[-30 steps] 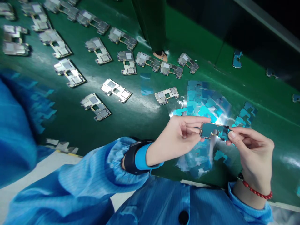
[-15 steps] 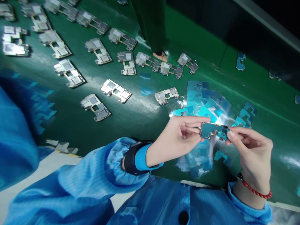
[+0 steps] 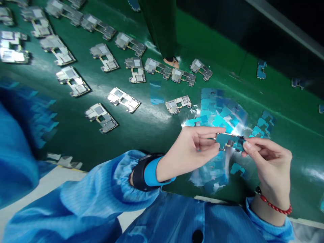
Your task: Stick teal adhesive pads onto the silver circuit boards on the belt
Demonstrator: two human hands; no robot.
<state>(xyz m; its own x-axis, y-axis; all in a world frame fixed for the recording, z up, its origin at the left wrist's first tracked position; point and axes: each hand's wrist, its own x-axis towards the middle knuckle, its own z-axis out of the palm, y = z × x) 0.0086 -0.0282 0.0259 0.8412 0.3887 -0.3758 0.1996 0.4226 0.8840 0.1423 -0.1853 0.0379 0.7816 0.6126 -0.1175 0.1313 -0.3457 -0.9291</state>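
Between my two hands is a small circuit board [image 3: 224, 140] with a blue film on its upper face. My left hand [image 3: 191, 150] grips its left end between thumb and fingers, the index finger stretched along the top edge. At the right end, my right hand [image 3: 268, 160] pinches the board between thumb and index finger. Under and behind the board lies a pile of blue film pieces [image 3: 215, 104] on clear sheets. A bare silver circuit board [image 3: 178, 104] rests on the green mat just left of that pile.
Several silver circuit boards [image 3: 73, 81] are spread over the green mat [image 3: 149, 131] to the left and back. Blue-faced boards [image 3: 261, 70] lie at the far right. A dark post [image 3: 164, 30] stands at the back. A blue sleeve [image 3: 17, 145] fills the left edge.
Both hands still hold the board in nearly the same place. The whole view has shifted slightly, with the boards on the mat a little lower and farther left.
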